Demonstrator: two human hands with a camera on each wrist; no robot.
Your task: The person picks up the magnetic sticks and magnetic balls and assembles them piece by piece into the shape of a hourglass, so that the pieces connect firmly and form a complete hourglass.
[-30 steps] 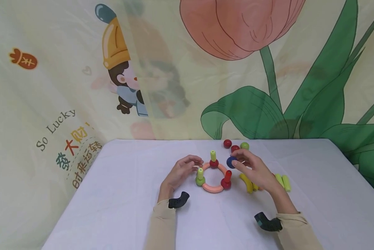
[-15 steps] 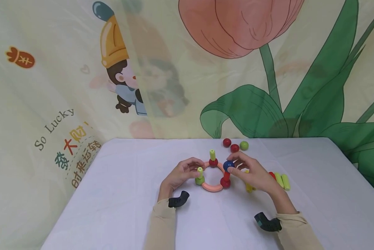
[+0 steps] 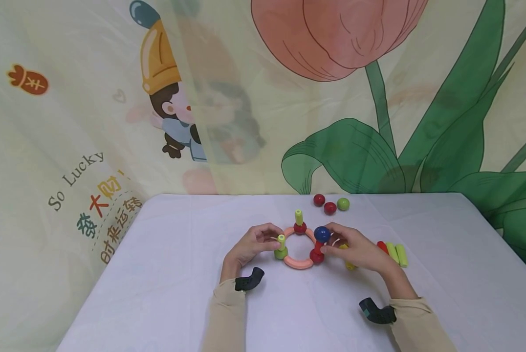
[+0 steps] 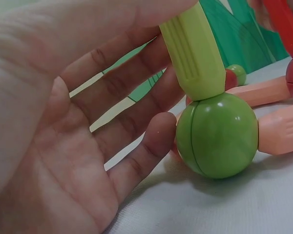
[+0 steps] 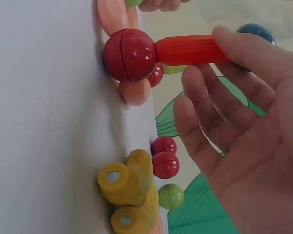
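Observation:
On the table lies a ring of curved salmon pieces (image 3: 298, 264) joined by balls, with rods standing up from them. My left hand (image 3: 254, 245) pinches the yellow-green rod (image 4: 195, 58), which stands on a green ball (image 4: 217, 136); the little finger reaches the ball's side. Across the ring, my right hand (image 3: 353, 247) pinches the red rod (image 5: 190, 50) between thumb and forefinger. A dark red ball (image 5: 130, 55) is below that rod and a blue ball (image 3: 322, 233) sits on its top. Another yellow-green rod (image 3: 298, 217) rises from a red ball (image 3: 300, 228) at the back.
Two loose red balls (image 3: 330, 208) and a loose green ball (image 3: 343, 204) lie near the table's back edge. Yellow curved pieces (image 5: 122, 183) with metal ends lie beside my right hand. Further right are yellow-green rods (image 3: 397, 254) and a red piece (image 3: 382, 247).
My right hand has brought the blue ball left onto the red rod's top, then slid down to the rod. My left hand has moved slightly right and taken hold of the yellow-green rod.

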